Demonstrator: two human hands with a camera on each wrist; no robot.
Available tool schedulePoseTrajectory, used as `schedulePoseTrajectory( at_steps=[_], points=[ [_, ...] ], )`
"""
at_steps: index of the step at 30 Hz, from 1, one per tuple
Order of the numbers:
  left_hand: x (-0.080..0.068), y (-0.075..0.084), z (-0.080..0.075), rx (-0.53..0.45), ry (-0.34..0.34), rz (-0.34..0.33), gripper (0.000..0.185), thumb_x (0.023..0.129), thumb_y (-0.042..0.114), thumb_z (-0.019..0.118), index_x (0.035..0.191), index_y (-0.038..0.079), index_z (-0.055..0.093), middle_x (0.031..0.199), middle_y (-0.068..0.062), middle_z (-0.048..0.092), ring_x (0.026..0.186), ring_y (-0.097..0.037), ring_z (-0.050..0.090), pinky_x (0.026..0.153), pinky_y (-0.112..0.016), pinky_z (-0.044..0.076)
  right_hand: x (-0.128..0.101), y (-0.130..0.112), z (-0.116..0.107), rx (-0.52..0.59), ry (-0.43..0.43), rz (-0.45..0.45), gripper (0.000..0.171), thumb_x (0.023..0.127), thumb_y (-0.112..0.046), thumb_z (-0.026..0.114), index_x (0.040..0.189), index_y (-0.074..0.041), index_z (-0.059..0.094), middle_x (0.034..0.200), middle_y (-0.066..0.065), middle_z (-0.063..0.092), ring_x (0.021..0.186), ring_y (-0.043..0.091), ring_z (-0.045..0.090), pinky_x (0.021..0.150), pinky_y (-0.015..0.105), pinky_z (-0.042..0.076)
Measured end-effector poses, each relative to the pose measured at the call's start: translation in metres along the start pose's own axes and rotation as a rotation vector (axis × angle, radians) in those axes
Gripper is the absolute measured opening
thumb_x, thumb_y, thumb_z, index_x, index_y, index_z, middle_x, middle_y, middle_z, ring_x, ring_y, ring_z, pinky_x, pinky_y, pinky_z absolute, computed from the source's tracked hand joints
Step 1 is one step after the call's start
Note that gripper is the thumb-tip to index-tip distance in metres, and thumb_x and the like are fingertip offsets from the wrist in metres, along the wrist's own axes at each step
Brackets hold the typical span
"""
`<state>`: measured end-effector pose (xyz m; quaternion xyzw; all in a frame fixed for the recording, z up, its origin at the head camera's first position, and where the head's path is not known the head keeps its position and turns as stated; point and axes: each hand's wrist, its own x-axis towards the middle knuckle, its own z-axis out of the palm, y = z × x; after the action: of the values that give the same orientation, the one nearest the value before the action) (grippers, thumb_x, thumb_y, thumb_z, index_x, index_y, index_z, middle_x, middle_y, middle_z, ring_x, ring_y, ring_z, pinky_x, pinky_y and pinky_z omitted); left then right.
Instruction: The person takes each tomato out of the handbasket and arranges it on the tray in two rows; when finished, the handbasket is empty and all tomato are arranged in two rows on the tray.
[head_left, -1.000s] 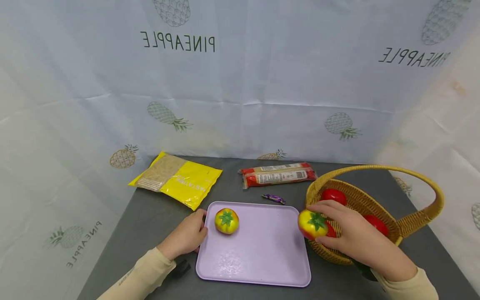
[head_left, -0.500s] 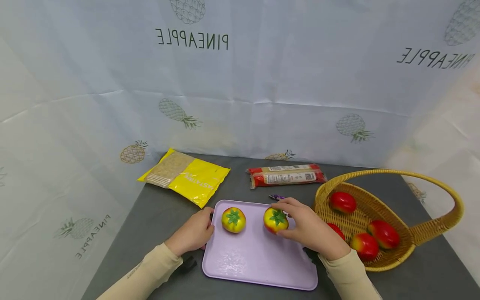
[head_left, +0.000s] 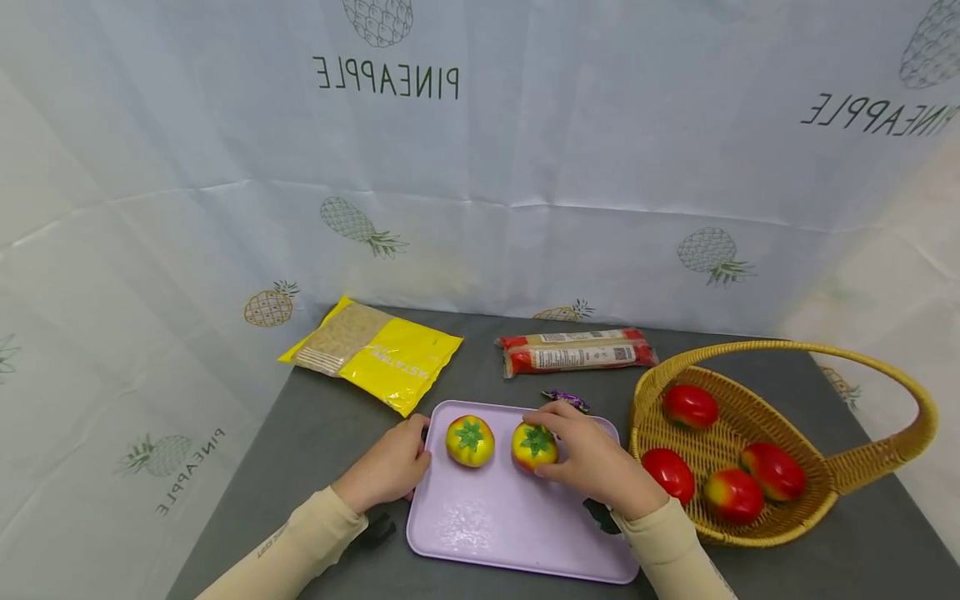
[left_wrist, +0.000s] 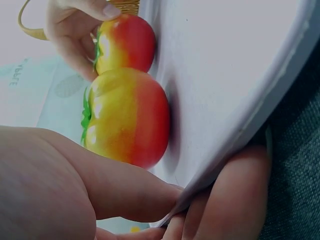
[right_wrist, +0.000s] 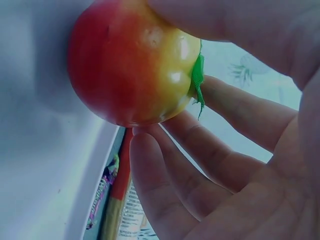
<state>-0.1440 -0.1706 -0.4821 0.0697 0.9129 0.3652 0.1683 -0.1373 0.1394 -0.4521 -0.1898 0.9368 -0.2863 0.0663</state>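
Observation:
A lilac tray (head_left: 517, 533) lies on the grey table. My left hand (head_left: 397, 462) grips its left edge, thumb on top and fingers (left_wrist: 235, 200) under the rim (left_wrist: 260, 115). A yellow-red tomato (head_left: 470, 440) with a green stalk sits on the tray near that hand, and it looms large in the left wrist view as the tomato (left_wrist: 125, 117). My right hand (head_left: 562, 446) holds a second tomato (head_left: 534, 446) just to its right, against the tray surface. In the right wrist view my fingers (right_wrist: 210, 150) curl round this tomato (right_wrist: 135, 65).
A wicker basket (head_left: 840, 475) with a hoop handle stands at the right and holds several red tomatoes (head_left: 690, 406). Behind the tray lie a purple candy (head_left: 564, 398), a red packet (head_left: 577, 354) and a yellow bag (head_left: 375, 354). A pineapple-print cloth walls the back and sides.
My right hand carried the second tomato left from the basket's rim onto the tray, close beside the first one. My left hand stayed on the tray's edge.

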Motion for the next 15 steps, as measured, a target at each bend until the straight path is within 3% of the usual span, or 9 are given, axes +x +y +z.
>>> schedulePoseTrajectory(
  at_steps=[15],
  points=[
    [0.0002, 0.0004, -0.0009, -0.002, 0.001, -0.003, 0.049, 0.104, 0.008, 0.065, 0.148, -0.006, 0.049, 0.088, -0.010, 0.056, 0.055, -0.020, 0.061, 0.048, -0.029, 0.056, -0.0002, 0.0014, 0.0023, 0.002, 0.003, 0.031, 0.064, 0.081, -0.026, 0.096, 0.139, -0.024, 0.071, 0.135, -0.004, 0.064, 0.122, 0.017, 0.067, 0.104, 0.047, 0.062]
  ],
)
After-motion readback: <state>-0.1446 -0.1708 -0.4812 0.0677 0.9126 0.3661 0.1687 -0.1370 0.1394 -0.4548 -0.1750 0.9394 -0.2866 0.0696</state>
